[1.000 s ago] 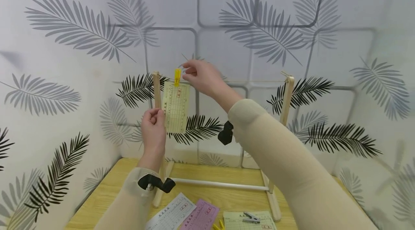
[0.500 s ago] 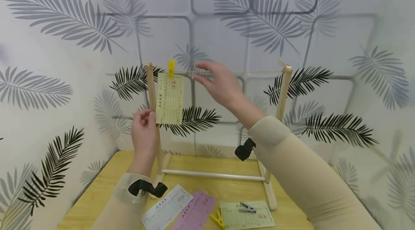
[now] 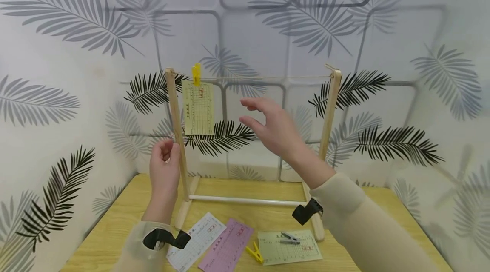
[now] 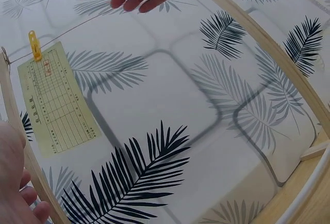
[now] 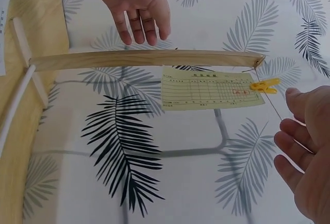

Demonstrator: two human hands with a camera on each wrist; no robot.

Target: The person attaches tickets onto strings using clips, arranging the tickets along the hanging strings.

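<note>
A pale yellow printed form point(image 3: 199, 110) hangs from a string point(image 3: 264, 78), held by a yellow clothespin point(image 3: 196, 74) near the left post. My left hand point(image 3: 164, 165) is beside that post, below and left of the form, with loosely curled fingers and nothing in them. To the right of the form, below the string, my right hand point(image 3: 273, 129) is in the air, thumb and fingers apart and holding nothing. In the right wrist view the clothespin point(image 5: 265, 85) bites the form's top edge at the string, a short way from the right fingers.
The string runs between two wooden posts point(image 3: 330, 114) joined low down by a white rod point(image 3: 249, 200). On the wooden table point(image 3: 126, 216) lie a white form point(image 3: 197, 240), a pink form point(image 3: 227, 246), a yellow clothespin point(image 3: 254, 252) and another yellow form point(image 3: 283, 255) with a grey clothespin point(image 3: 290, 238) on it.
My right hand has left the clothespin, moving right and down with its fingers spreading. My left hand has let go of the form's lower left edge and dropped slightly. The form stays hanging.
</note>
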